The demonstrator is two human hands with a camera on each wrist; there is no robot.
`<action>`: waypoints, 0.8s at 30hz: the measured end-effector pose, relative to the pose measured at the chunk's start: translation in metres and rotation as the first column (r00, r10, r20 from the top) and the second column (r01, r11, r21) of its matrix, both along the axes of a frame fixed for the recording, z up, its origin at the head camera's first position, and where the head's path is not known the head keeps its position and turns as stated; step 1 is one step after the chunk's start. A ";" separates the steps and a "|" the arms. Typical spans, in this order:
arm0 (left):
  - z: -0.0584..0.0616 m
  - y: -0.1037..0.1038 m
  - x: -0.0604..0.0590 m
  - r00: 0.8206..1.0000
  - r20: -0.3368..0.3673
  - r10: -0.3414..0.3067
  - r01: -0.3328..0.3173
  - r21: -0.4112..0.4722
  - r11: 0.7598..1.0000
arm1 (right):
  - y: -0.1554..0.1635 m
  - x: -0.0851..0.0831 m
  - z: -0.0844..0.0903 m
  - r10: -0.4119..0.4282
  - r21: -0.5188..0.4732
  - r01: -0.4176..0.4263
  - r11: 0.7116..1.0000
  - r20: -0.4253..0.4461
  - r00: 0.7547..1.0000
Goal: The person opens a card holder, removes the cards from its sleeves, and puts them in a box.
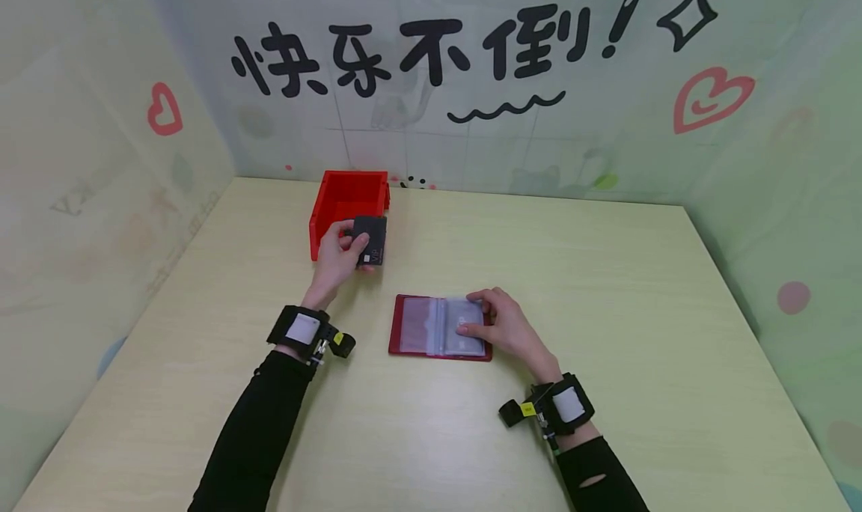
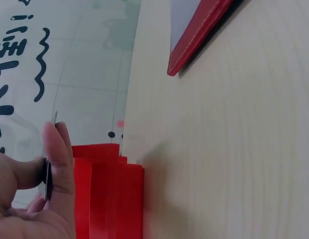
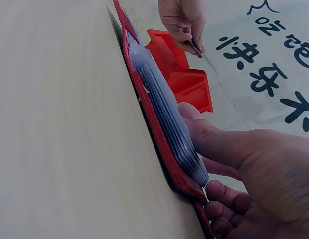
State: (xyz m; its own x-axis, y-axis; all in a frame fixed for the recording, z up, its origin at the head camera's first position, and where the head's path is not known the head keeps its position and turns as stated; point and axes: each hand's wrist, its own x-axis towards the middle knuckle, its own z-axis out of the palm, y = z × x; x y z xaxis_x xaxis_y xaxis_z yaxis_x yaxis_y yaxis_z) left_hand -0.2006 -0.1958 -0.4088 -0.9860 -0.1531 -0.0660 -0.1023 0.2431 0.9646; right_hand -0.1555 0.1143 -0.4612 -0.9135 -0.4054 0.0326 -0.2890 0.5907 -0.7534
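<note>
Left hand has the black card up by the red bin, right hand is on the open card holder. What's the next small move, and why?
Probably carry the black card across to the card holder. The left hand pinches the card just in front of the red bin, apart from the holder, while the right hand presses the clear sleeves open on the table.

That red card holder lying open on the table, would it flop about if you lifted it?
Probably yes: the card holder is a thin red cover with a stack of clear plastic sleeves, which would likely fan and sag. The right hand presses its right side, suggesting it may spring shut otherwise. It lies flat, so it seems unlikely to roll or tip.
</note>
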 end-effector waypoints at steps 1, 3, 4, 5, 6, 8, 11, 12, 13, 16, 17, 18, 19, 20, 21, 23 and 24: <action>0.001 -0.002 -0.002 1.000 -0.001 0.017 -0.017 -0.002 1.000 | 0.000 0.000 0.000 0.000 -0.001 0.000 1.000 0.000 1.000; 0.003 -0.005 -0.006 0.999 -0.007 0.045 -0.045 -0.011 0.999 | 0.000 0.001 0.001 0.000 -0.005 0.000 1.000 0.001 1.000; 0.003 -0.006 -0.009 0.998 -0.011 0.058 -0.058 -0.011 0.998 | 0.000 0.001 0.001 0.002 -0.005 -0.002 1.000 -0.002 1.000; 0.004 -0.008 -0.011 0.997 -0.016 0.070 -0.070 -0.011 0.998 | 0.000 0.001 0.001 0.002 -0.009 -0.002 1.000 -0.001 1.000; 0.004 -0.009 -0.014 0.997 -0.020 0.080 -0.080 -0.008 0.997 | 0.000 0.001 0.002 0.003 -0.009 -0.003 1.000 -0.004 1.000; 0.004 -0.011 -0.019 0.995 -0.032 0.098 -0.099 -0.019 0.995 | 0.000 0.002 0.002 0.004 -0.010 -0.004 1.000 -0.007 1.000; 0.005 -0.013 -0.027 0.991 -0.033 0.127 -0.129 -0.085 0.988 | 0.000 0.001 0.002 0.002 -0.010 -0.002 1.000 -0.002 1.000; 0.006 -0.013 -0.029 0.990 -0.033 0.135 -0.138 -0.112 0.984 | 0.000 0.001 0.002 0.001 -0.009 -0.001 1.000 -0.001 1.000; 0.007 -0.013 -0.031 0.989 -0.036 0.144 -0.147 -0.142 0.979 | 0.000 0.001 0.002 -0.002 -0.010 0.002 1.000 0.005 1.000; 0.009 -0.011 -0.036 0.985 -0.043 0.165 -0.171 -0.224 0.959 | 0.000 0.001 0.002 -0.004 -0.010 0.004 1.000 0.011 1.000; 0.009 -0.010 -0.037 0.984 -0.048 0.170 -0.176 -0.249 0.952 | 0.000 0.002 0.002 -0.006 -0.008 0.006 1.000 0.010 1.000; 0.010 -0.009 -0.039 0.983 -0.053 0.173 -0.181 -0.272 0.945 | 0.000 0.002 0.003 -0.005 -0.006 0.005 1.000 0.008 1.000; 0.010 -0.008 -0.041 0.983 -0.054 0.176 -0.184 -0.290 0.939 | 0.000 0.002 0.003 -0.005 -0.005 0.005 1.000 0.006 1.000; 0.010 -0.007 -0.042 0.983 -0.051 0.178 -0.185 -0.305 0.934 | 0.000 0.002 0.003 -0.005 -0.007 0.005 1.000 0.007 1.000; 0.009 -0.007 -0.043 0.983 -0.044 0.178 -0.183 -0.313 0.932 | 0.000 0.002 0.003 -0.005 -0.006 0.005 1.000 0.005 1.000; 0.009 -0.005 -0.046 0.984 -0.030 0.178 -0.178 -0.335 0.925 | 0.000 0.002 0.003 -0.003 -0.006 0.003 1.000 0.004 1.000; 0.008 -0.005 -0.047 0.983 -0.023 0.180 -0.176 -0.345 0.922 | 0.000 0.002 0.002 -0.003 -0.008 0.003 1.000 0.005 1.000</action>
State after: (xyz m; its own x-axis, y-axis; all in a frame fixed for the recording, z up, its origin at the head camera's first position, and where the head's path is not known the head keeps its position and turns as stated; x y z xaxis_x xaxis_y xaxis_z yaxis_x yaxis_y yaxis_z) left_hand -0.2476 -0.2005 -0.4008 -0.9400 -0.3408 0.0137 -0.1828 0.5371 0.8235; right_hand -0.1537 0.1147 -0.4589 -0.9149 -0.4026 0.0310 -0.2833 0.5853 -0.7597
